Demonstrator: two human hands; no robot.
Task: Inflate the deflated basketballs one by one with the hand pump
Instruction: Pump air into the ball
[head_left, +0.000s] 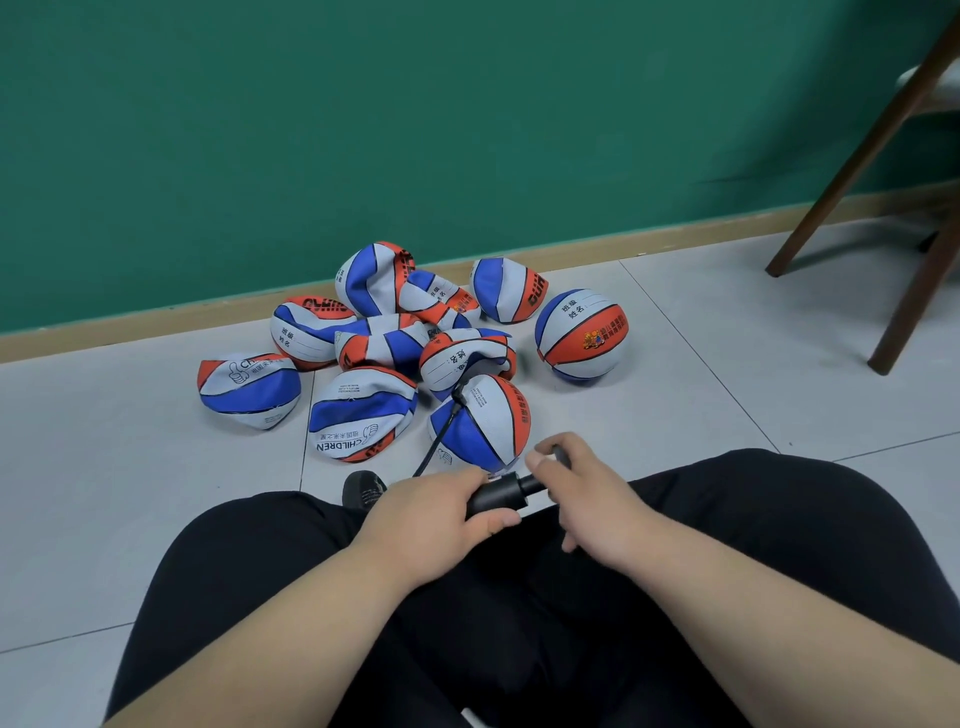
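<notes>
My left hand (441, 506) grips the barrel of a black hand pump (501, 493) over my lap. My right hand (582, 486) grips the pump's handle at its right end. A thin black hose (441, 431) runs from the pump up to the top of a red, white and blue basketball (485, 423) on the floor just beyond my knees; this ball looks rounded. Several crumpled deflated basketballs (363, 410) lie in a heap behind and to its left. One round, inflated basketball (582, 335) stands apart at the right.
A green wall (363, 130) with a wooden skirting board runs behind the heap. Brown wooden chair legs (852, 171) stand at the far right. The floor is pale grey tile (727, 338). My black-trousered legs (779, 545) fill the lower frame, a dark shoe (363, 488) showing.
</notes>
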